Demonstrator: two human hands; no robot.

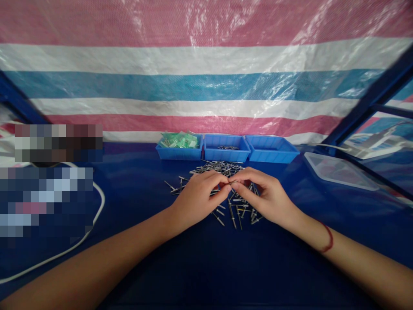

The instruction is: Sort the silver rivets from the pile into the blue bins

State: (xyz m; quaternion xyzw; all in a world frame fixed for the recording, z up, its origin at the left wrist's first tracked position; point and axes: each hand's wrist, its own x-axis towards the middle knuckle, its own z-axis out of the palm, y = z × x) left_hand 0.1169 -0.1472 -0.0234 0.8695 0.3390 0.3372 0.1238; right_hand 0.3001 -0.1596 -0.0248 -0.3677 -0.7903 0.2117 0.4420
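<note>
- I see the fingers (221, 177) of the left hand (197, 193) pinched nearly together on a small, thin silvery metal rivet (232, 182) at the centre of the frame.
- The right hand (272, 196) pinches the same rivet, fingertips almost meeting the left ones; its finer details are too small for me.
- Beneath and around both hands I have a loose pile of slim silver-grey metal rivets (231, 214) on the glossy dark-blue worktop (206, 262).
- Just above, mid-frame, a blue plastic bin (179, 154) holds green-and-clear packets (181, 140); the adjoining blue middle bin (225, 155) holds some metal pieces (228, 147).
- Behind, striped plastic sheeting (193, 86) fills the upper frame.
</note>
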